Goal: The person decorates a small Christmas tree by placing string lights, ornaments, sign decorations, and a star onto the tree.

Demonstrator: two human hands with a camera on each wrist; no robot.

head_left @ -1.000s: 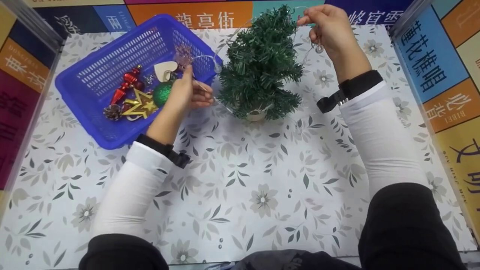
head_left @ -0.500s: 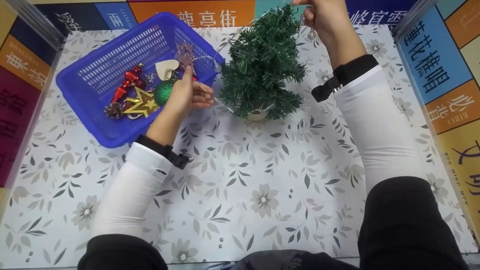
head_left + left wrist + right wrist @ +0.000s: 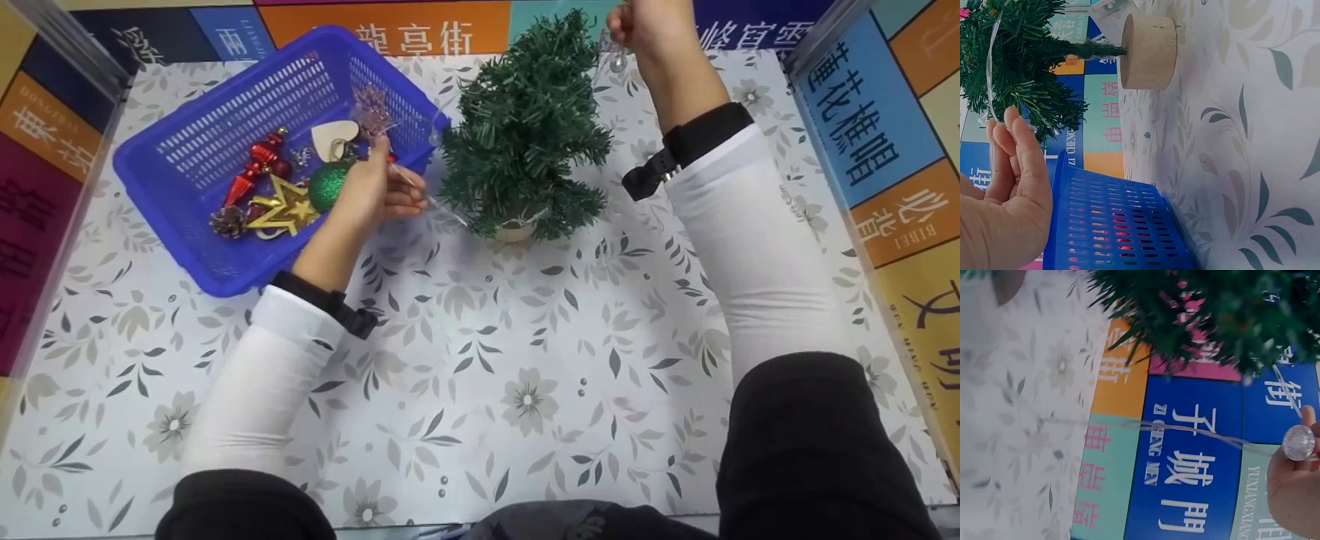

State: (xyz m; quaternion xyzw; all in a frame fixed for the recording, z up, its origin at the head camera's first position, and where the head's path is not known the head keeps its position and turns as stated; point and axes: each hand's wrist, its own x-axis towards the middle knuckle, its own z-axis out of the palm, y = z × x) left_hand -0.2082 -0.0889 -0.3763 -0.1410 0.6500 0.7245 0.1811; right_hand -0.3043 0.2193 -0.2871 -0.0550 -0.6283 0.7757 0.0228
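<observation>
White flower-patterned tabletop (image 3: 465, 337); blue basket (image 3: 244, 112), beside it green tree (image 3: 525, 127) on wooden base (image 3: 1149, 52).

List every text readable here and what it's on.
"子城門", "ZI CHENG MEN": blue back tile
"龍亭街": orange back tile
"蓮花樵唱": light-blue right tile
"必背", "BIBEI": orange right tile
"文", "WEN MING MEN": yellow right tile
"YUXIANGXIANG": pale-green tile
"溪": navy tile
"兩": mid-blue tile
"東": left orange tile, second character blurred
Right sleeve lettering and remaining tile text: too blurred, small or cut off.
</observation>
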